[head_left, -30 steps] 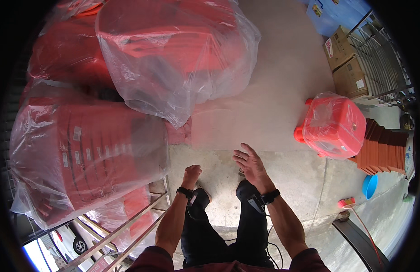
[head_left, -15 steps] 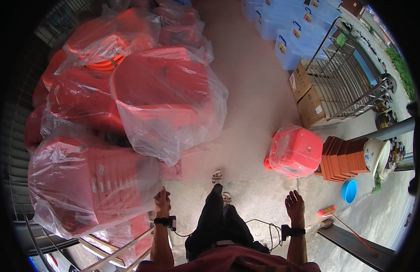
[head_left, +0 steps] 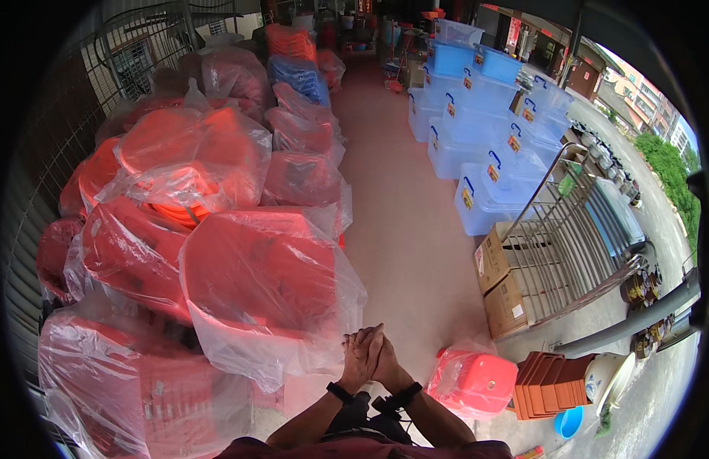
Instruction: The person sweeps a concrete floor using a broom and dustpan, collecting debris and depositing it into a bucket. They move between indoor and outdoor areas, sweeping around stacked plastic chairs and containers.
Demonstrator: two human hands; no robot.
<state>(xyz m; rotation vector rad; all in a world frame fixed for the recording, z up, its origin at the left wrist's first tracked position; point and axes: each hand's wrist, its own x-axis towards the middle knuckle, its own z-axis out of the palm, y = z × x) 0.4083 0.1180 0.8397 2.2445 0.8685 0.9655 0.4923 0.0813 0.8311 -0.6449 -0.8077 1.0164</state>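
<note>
My left hand (head_left: 357, 358) and my right hand (head_left: 386, 366) are pressed against each other in front of my body, fingers closed together. No object shows between them, though the palms are hidden. Both wrists wear black straps. Just to the left and beyond the hands is a large red plastic stack (head_left: 259, 283) wrapped in clear film, close to the left fingertips in the picture. On the right, below hand level, stands a film-wrapped stack of red stools (head_left: 486, 384); neither hand touches it.
More film-wrapped red and orange stacks (head_left: 178, 157) line the left side. Clear storage boxes (head_left: 484, 118) with blue handles are piled at right, behind a metal rack trolley (head_left: 561, 245) and cardboard boxes (head_left: 504, 304). Brown planters (head_left: 549, 382) and a blue basin (head_left: 568, 421) sit nearer. A reddish floor (head_left: 392, 229) runs between.
My hands, apart at my sides before, have come together in front of me. The view has tilted up, showing more of the far passage and less of my legs.
</note>
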